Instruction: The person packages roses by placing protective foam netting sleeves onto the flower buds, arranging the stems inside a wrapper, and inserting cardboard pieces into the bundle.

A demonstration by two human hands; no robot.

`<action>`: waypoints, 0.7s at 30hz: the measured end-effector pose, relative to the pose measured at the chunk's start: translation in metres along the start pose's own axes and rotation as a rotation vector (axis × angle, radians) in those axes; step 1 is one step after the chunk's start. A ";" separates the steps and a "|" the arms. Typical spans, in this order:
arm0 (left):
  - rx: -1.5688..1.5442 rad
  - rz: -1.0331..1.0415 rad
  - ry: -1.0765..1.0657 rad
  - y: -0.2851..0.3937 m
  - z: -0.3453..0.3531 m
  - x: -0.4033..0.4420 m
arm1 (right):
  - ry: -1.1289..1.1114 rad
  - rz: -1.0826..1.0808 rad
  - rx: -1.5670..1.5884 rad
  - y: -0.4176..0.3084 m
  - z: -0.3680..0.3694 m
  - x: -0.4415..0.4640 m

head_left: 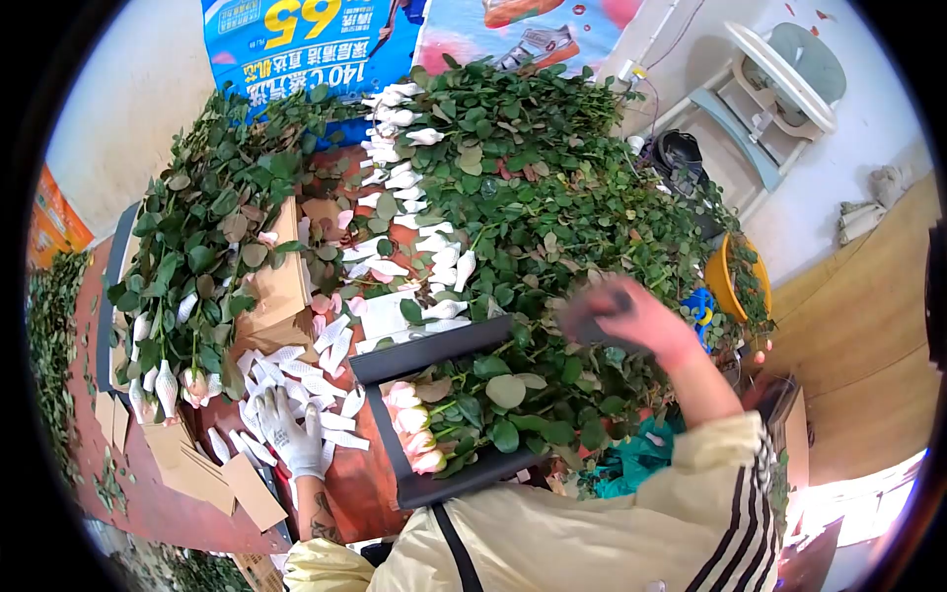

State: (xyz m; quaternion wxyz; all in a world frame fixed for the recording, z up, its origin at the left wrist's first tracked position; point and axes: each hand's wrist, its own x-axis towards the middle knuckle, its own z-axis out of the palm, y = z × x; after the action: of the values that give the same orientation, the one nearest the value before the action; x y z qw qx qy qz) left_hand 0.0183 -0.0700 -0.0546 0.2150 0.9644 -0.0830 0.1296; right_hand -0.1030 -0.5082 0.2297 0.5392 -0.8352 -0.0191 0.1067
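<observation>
My left hand (286,436), fingers apart, reached among nets (344,440) beside roses (414,422); my blurred right hand's (614,314) grip over leaves (572,232) I could not tell.

1 head-worn camera looks forward and down from above, near the red table (350,490).

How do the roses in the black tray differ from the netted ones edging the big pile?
The tray roses show bare pink blooms; the netted roses have theirs sleeved in white mesh. The tray roses lie inside the black tray; the netted roses lie outside it, farther from the person. Both groups have their heads toward the left.
</observation>
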 end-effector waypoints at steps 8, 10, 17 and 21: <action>-0.005 -0.018 -0.026 -0.001 -0.001 0.003 | 0.104 0.044 -1.340 0.143 -0.042 0.230; -0.027 -0.018 -0.030 -0.002 0.001 0.003 | -0.067 0.240 -1.454 0.156 -0.046 0.236; 0.017 0.004 -0.003 -0.006 0.006 0.004 | -0.096 -0.025 -1.594 0.121 -0.065 0.177; -0.026 0.018 0.014 -0.012 0.009 -0.001 | 0.385 -0.307 -1.713 0.081 -0.140 0.159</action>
State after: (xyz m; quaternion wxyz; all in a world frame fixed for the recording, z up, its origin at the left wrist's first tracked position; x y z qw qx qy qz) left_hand 0.0221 -0.0629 -0.0678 0.2270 0.9598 -0.0919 0.1371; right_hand 0.0731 -0.6446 0.1865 -0.2681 -0.9433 -0.1130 -0.1597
